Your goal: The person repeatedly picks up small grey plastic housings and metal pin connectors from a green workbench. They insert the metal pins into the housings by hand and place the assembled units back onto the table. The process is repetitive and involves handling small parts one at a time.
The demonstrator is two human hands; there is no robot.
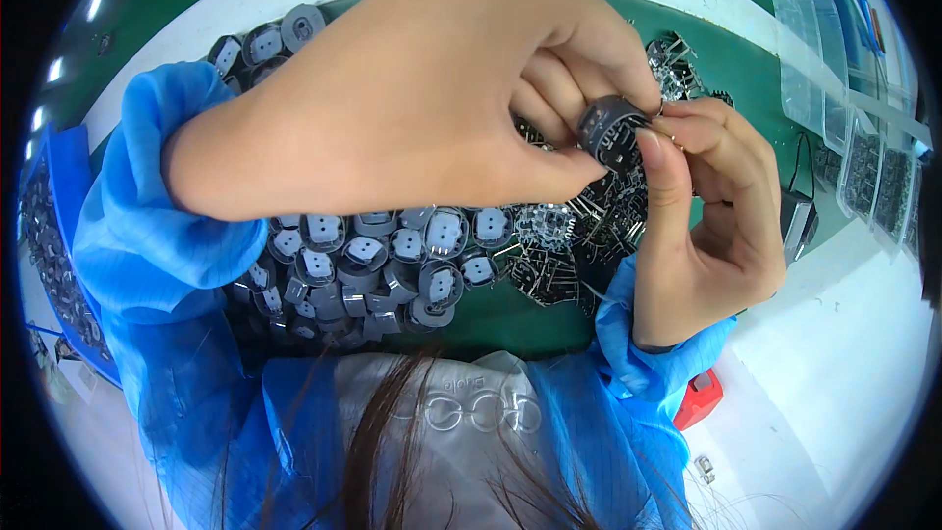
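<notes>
My left hand [412,88] and my right hand [716,206] meet above a green mat [756,59], both pinching one small dark grey round plastic part [610,130] with slots along its rim. The left thumb and fingers grip its left side; the right thumb and forefinger press on its right side. Beneath my hands lies a heap of similar grey round parts [373,265] with pale square centres. To its right sits a pile of small dark metal pin pieces [569,245]. Both wrists wear blue sleeves.
Clear plastic trays [814,49] stand at the far right, some holding dark parts. A red object [699,399] lies on the white table by my right elbow. A blue tray [49,265] of small parts is at the left edge.
</notes>
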